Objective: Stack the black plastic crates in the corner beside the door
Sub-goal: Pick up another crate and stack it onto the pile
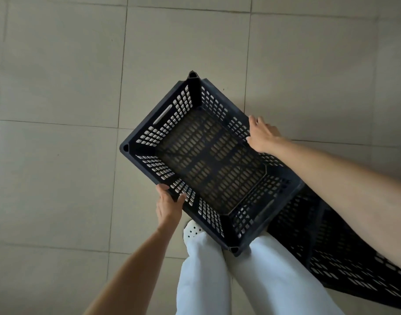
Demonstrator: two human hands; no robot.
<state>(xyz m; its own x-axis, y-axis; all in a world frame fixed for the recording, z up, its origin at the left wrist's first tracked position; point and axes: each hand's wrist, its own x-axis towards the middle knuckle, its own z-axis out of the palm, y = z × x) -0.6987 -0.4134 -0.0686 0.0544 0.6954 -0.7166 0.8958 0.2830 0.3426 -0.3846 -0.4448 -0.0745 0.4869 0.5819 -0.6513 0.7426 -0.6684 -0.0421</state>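
Note:
A black perforated plastic crate [208,160] hangs in front of me above the tiled floor, turned diagonally, its open top facing me. My left hand [168,205] grips its near long rim, thumb over the edge. On the opposite long rim my right hand [262,135] holds on with fingers curled over the top. The crate is empty. A second black crate [345,258] stands on the floor at the lower right, partly hidden under the held crate and my right forearm.
Large beige floor tiles [58,178] spread to the left and ahead. My legs in white trousers [206,280] and a white perforated shoe [191,230] are right below the held crate. No door or corner is in view.

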